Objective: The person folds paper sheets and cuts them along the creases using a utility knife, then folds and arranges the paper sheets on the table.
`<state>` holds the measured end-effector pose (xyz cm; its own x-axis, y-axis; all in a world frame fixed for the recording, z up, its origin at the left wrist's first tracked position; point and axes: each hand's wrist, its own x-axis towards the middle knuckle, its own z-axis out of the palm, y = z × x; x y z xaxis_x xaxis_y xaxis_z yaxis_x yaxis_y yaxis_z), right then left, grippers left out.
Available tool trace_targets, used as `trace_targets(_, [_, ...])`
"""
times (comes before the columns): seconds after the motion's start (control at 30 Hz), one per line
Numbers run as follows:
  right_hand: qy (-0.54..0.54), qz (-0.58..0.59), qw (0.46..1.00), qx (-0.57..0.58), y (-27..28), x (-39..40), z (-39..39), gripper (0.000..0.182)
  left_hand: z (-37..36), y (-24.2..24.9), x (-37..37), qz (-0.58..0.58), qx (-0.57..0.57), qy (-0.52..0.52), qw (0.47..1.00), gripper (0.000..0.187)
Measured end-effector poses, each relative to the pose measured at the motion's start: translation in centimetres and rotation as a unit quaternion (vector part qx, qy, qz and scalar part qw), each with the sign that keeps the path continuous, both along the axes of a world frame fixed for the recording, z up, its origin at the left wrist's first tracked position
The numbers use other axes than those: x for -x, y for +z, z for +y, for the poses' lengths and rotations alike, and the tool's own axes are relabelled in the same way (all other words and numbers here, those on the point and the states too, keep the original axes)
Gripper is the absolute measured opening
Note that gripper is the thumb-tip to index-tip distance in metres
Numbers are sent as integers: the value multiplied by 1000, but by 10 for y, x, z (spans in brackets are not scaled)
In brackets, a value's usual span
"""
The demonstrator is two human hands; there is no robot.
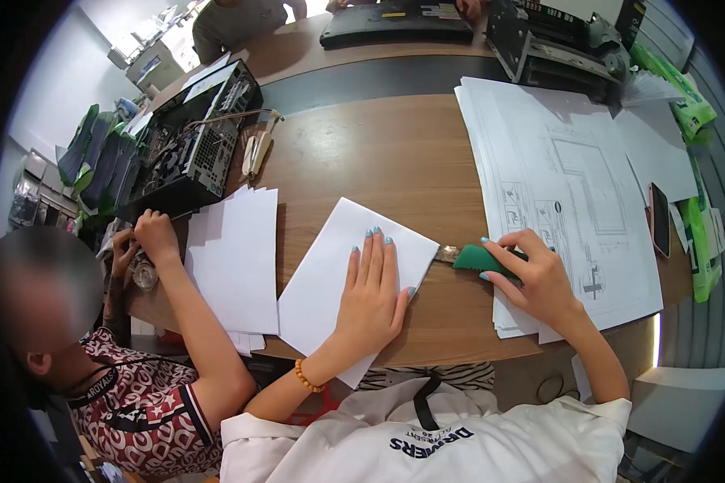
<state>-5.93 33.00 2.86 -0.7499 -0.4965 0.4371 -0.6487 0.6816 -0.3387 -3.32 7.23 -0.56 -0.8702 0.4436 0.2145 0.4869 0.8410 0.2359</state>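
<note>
My left hand [370,290] lies flat on a folded sheet of white paper [322,274], fingers stretched toward its far edge. The paper sits at an angle on the wooden table [362,153], its near corner reaching past the table's front edge. In my right hand [536,278] is a green-handled utility knife [483,258], fingers wrapped around the handle. Its blade end [447,253] points left and meets the paper's right corner. Part of the handle is hidden under my fingers.
White sheets [234,258] lie left of the paper, near an opened computer case [201,137]. Printed drawings [572,201] and a phone [659,219] are at right. A metal-framed device [556,48] and a laptop [395,26] stand at the back. A person [153,378] works at left.
</note>
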Motion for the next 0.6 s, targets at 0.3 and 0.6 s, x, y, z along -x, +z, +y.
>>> trace_targets(0.3, [11,5,1000,-19,5,0,7,39,1,1,-1,-23,-49,6,999,64])
trace_targets(0.6, [13,-14,1000,-24,6,12,7,38,1,-1,-1,-3,-38,12,999,61])
